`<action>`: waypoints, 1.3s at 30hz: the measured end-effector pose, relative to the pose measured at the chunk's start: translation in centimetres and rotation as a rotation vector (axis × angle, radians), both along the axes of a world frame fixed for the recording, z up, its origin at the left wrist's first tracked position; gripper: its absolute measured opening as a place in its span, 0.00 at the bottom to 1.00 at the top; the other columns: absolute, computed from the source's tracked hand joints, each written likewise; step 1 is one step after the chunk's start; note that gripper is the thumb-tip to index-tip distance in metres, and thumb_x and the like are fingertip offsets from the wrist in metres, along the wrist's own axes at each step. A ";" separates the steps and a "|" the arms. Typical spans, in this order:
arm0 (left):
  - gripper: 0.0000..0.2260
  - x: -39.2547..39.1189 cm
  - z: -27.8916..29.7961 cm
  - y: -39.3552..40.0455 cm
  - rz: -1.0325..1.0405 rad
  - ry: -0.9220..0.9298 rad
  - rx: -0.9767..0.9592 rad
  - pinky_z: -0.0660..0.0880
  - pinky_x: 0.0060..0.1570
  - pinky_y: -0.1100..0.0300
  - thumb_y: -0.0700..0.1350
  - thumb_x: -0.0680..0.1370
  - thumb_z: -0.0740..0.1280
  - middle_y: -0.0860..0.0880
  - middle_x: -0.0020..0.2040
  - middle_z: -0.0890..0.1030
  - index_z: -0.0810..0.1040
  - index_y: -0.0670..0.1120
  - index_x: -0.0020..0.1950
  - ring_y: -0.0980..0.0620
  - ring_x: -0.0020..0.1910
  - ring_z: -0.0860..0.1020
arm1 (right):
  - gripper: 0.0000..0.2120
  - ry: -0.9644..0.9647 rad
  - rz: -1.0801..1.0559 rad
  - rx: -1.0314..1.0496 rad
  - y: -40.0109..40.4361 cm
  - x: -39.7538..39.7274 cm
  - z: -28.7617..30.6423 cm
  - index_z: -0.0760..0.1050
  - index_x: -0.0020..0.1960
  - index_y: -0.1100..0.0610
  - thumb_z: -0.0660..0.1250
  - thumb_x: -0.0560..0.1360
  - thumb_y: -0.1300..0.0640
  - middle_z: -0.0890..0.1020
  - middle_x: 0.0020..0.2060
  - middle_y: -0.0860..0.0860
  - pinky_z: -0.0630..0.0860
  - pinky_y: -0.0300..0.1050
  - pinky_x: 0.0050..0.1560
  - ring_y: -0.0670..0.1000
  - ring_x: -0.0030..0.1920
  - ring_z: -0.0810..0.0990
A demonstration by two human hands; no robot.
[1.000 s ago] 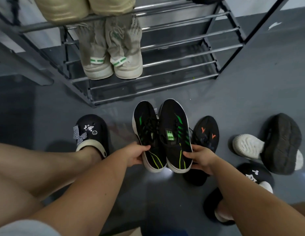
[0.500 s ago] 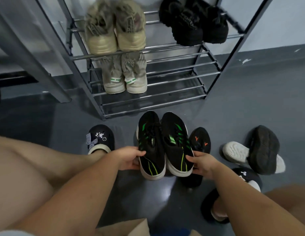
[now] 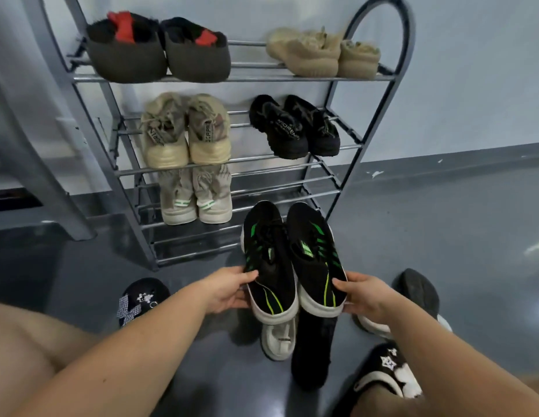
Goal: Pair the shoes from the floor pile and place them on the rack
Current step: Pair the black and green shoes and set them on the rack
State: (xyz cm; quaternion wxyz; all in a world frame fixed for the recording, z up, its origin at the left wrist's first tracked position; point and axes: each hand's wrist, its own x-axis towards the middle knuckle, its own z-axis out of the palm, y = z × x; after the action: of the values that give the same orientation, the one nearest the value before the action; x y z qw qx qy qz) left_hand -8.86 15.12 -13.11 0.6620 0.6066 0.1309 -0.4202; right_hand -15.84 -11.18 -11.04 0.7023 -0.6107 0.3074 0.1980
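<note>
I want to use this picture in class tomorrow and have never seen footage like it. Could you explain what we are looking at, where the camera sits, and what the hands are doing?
No machine here: a person wears a wide-angle camera on the head, looking forward and down at their own bare arms. The left hand and right hand hold a pair of black shoes with green stripes, side by side, in front of a metal shoe rack. The rack already carries five pairs: dark with red, beige, tan, black, and grey. On the grey floor lie more loose shoes, partly hidden behind the held pair and the arms.
</note>
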 end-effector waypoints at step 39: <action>0.19 22.7 -1.2 -12.0 0.139 -0.481 0.685 0.70 0.59 0.54 0.53 0.81 0.57 0.40 0.60 0.79 0.77 0.40 0.62 0.42 0.59 0.77 | 0.14 -0.207 -0.006 -0.527 -7.5 27.5 -2.7 0.78 0.62 0.59 0.64 0.77 0.63 0.82 0.50 0.56 0.76 0.45 0.55 0.53 0.49 0.81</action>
State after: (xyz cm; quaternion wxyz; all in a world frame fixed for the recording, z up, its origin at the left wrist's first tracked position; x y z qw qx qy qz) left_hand 13.79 3.14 -14.28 0.4607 0.8621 0.1454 -0.1532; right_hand 11.65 -18.63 -13.71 0.5476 -0.7883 0.2767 0.0461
